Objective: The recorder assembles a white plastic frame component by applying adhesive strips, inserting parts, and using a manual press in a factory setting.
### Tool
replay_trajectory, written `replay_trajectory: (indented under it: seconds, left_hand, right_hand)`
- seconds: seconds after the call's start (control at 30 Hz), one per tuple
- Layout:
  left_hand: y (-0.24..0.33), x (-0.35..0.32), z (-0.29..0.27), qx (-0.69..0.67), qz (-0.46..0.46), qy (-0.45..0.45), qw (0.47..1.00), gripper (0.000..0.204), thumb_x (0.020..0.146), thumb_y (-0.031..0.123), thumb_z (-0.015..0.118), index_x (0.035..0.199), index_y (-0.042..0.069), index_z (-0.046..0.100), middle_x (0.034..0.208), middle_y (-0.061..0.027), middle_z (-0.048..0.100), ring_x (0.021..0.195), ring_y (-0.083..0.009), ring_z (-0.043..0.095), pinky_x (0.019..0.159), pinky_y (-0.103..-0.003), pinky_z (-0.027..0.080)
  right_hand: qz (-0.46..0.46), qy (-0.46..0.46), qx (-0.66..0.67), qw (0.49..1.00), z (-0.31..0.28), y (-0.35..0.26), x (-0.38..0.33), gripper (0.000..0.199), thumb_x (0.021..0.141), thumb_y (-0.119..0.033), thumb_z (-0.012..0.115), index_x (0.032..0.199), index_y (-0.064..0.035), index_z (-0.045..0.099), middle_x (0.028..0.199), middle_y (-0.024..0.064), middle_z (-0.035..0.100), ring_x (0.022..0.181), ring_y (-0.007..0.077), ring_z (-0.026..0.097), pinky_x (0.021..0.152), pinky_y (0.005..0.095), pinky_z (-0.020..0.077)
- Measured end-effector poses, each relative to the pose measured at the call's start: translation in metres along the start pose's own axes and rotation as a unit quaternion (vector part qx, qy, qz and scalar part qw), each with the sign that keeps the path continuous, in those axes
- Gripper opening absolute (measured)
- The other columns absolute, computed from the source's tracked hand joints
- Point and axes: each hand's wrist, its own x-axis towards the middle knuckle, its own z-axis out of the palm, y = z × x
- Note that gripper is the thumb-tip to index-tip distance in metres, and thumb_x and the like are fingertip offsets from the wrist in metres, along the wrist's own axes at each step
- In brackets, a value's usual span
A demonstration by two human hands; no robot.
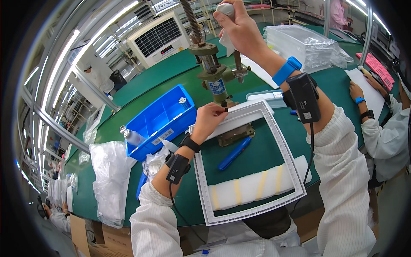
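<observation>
My right hand (240, 32) is raised, its fingers wrapped round the white-wrapped lever handle (225, 9) of a green hand press (212, 70). Below the press ram, my left hand (208, 121) is closed in a pinch at the far edge of a white rectangular plastic frame (286, 147). What its fingertips pinch is too small and too covered to name. The frame lies over the press base (236, 134) and a blue pen (234, 153). Its near side rests on a white foam pad with yellow tape strips (248, 186).
Left of the frame stands a blue divided bin (160, 121) with a bottle (133, 137) and small white parts. A plastic bag (110, 180) lies further left. Bagged clear trays (302, 45) sit at the far right. A co-worker's hands (356, 92) are at the right edge.
</observation>
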Motion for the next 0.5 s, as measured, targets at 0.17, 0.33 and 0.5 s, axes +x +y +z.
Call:
replay_trajectory:
  seconds: [0.17, 0.33, 0.5]
  left_hand:
    - [-0.003, 0.006, 0.001, 0.012, 0.004, -0.005, 1.000, 0.024, 0.081, 0.014, 0.077, 0.091, -0.008, 0.072, 0.086, -0.0084, 0.069, 0.073, -0.0165, 0.066, 0.069, -0.028, 0.055]
    - [-0.011, 0.002, -0.003, -0.034, -0.066, 0.002, 0.997, 0.023, 0.078, 0.017, 0.079, 0.089, -0.003, 0.075, 0.082, -0.0139, 0.074, 0.073, -0.0190, 0.070, 0.068, -0.029, 0.054]
    - [-0.013, 0.004, -0.005, -0.070, -0.093, -0.003, 0.993, 0.026, 0.080, 0.019, 0.079, 0.093, -0.003, 0.075, 0.079, -0.0141, 0.073, 0.067, -0.0153, 0.067, 0.062, -0.029, 0.050]
  right_hand:
    - [0.001, 0.005, -0.016, 1.000, -0.001, 0.007, 0.007, 0.024, 0.099, -0.019, 0.059, 0.118, -0.0114, 0.046, 0.080, 0.0103, 0.061, 0.062, 0.0206, 0.060, 0.056, 0.0375, 0.0473]
    - [-0.055, 0.042, -0.059, 0.996, 0.004, 0.010, -0.001, 0.025, 0.099, -0.019, 0.058, 0.119, -0.0114, 0.046, 0.081, 0.0131, 0.061, 0.063, 0.0247, 0.062, 0.058, 0.0398, 0.0479]
    - [-0.042, 0.017, 0.016, 0.999, -0.001, -0.005, -0.015, 0.026, 0.099, -0.020, 0.059, 0.121, -0.0116, 0.045, 0.082, 0.0119, 0.060, 0.066, 0.0216, 0.061, 0.059, 0.0371, 0.0482]
